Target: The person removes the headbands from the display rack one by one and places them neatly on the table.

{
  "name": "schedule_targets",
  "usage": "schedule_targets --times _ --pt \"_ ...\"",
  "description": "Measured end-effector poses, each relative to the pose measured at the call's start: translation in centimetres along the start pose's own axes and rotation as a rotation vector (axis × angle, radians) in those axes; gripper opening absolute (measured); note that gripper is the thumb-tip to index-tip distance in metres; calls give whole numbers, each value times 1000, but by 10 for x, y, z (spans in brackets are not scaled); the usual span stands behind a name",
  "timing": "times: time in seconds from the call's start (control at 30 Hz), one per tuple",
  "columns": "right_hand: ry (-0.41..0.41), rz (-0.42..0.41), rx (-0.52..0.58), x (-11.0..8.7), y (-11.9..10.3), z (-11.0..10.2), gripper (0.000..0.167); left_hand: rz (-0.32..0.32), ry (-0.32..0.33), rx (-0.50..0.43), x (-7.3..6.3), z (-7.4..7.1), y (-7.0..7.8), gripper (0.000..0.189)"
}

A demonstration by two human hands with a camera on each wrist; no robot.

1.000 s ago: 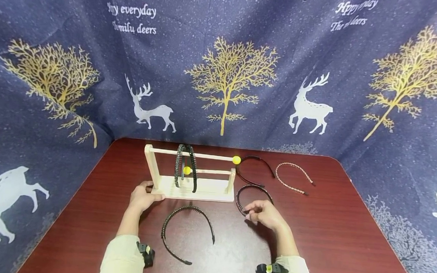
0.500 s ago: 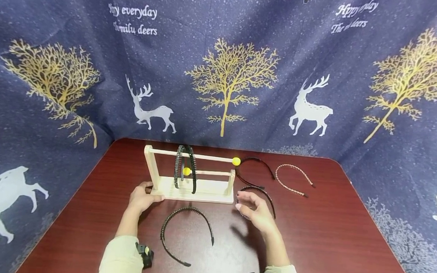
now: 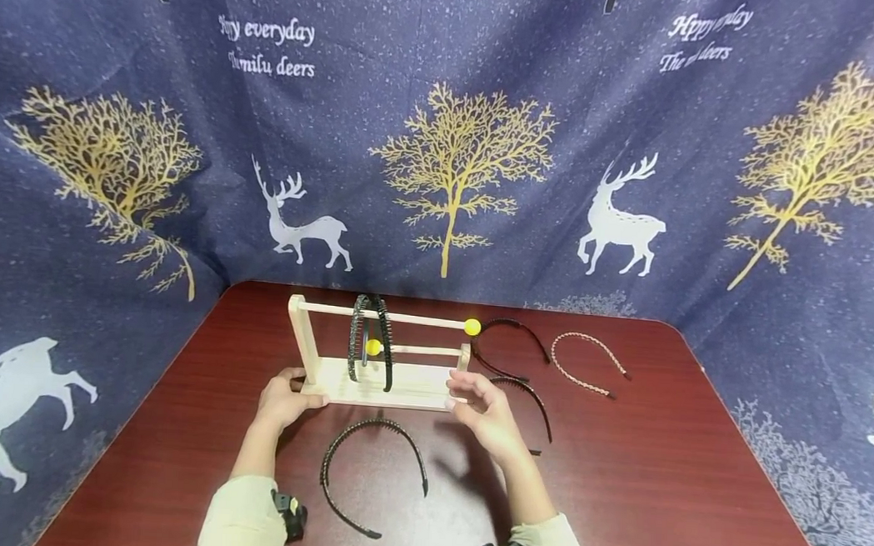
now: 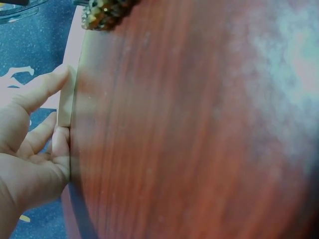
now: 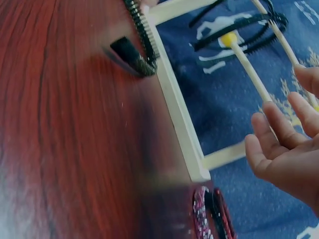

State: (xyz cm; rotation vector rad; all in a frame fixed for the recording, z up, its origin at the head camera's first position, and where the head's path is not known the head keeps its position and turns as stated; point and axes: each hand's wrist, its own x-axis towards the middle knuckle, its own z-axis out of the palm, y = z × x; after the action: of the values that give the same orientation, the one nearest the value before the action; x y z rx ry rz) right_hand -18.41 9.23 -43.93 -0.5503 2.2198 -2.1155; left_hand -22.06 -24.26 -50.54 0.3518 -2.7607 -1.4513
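Head view bright, white glare on bench (image 3: 428, 535), shadow near right hand (image 3: 490, 422); 2 wrist views dimmer, softer.

Dark blue cloth backdrop (image 3: 541, 45), golden trees (image 3: 452, 192), white deer (image 3: 622, 221), pale lettering (image 3: 279, 31), reddish-brown tabletop (image 3: 694, 489), bright glare (image 3: 432, 527)

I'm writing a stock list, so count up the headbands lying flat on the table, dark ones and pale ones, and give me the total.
Dark headbands: 3 (the nearest one, one partly covered by the right hand at, and one farther back)
Pale headband: 1
Total: 4
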Motion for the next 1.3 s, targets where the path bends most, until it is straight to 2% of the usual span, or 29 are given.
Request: schedule_targets --times 0.37,0.63,0.97,1.17,1.3 --pt "-52 -40 75 16 -1 22 43 -7 0 -10 2 1 -3 70" --pt "-74 -83 79 28 -5 34 44 -7 0 -2 4 1 -4 70" --pt "-98 -116 95 37 -8 48 45 -22 4 -1 1 0 2 71" --pt "-127 -131 105 41 -9 59 43 1 15 -20 0 -1 1 73" --pt "-112 -118 89 43 -13 67 37 19 33 -28 0 0 0 72"
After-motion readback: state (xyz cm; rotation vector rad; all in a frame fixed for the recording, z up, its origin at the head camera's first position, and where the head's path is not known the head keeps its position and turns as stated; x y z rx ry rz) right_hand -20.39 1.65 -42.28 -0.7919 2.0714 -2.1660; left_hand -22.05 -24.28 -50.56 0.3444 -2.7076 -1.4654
